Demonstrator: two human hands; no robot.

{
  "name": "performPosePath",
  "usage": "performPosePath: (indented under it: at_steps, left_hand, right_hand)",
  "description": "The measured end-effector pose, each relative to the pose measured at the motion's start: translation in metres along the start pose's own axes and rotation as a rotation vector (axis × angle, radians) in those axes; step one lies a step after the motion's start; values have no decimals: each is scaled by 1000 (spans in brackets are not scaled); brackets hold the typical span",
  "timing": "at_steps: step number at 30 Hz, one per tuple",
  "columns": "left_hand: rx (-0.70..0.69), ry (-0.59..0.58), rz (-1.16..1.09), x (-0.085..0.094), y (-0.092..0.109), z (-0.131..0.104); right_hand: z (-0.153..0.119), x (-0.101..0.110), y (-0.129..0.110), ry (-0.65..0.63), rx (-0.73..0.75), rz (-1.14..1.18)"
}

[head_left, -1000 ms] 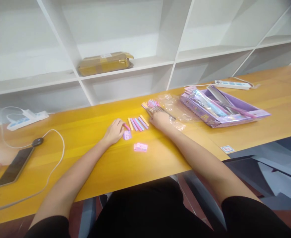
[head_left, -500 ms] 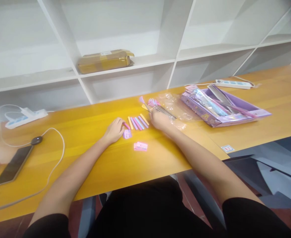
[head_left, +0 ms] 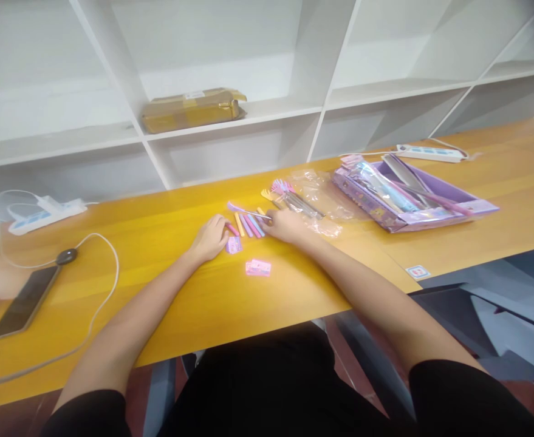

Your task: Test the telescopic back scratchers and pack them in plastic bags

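Observation:
In my right hand (head_left: 287,225) is a thin metal back scratcher rod (head_left: 258,214) with a purple claw-shaped head; the fingers are closed on its bare end. The rod points left, above a row of pastel handles (head_left: 248,225) in yellow, purple, pink and blue. My left hand (head_left: 212,237) rests on the table at the left of this row, its fingertips closed on a pink handle (head_left: 232,229). Just by those fingertips lies a small purple card (head_left: 234,244). More metal rods (head_left: 304,205) with yellow and pink claw heads lie beyond my right hand.
Pink cards (head_left: 258,268) lie nearer me on the table. Crumpled clear plastic (head_left: 339,209) and a purple box (head_left: 480,207) of packaged items stand at the right. A phone (head_left: 25,302) with a cable and a power strip (head_left: 48,216) are at the left. White shelves hold a carton (head_left: 191,113).
My right hand has moved a little left and toward me, bringing the purple-headed rod from the pile over the row of handles. The left hand stays by the pink handle.

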State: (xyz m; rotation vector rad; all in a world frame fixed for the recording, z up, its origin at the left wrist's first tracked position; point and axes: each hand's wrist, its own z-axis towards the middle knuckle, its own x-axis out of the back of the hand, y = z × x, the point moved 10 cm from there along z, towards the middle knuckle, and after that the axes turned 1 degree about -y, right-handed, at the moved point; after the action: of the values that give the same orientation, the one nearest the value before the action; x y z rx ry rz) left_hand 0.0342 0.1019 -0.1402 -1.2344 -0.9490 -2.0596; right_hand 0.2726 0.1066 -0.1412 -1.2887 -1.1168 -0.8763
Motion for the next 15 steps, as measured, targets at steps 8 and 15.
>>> performPosePath:
  at_steps: [8, 15]
  left_hand:
    - [27, 35, -151, 5, 0, 2]
    - [110, 204, -495, 17, 22, -40]
  right_hand:
    - [6, -12, 3, 1, -87, 90]
    - [-3, 4, -9, 130, 50, 637]
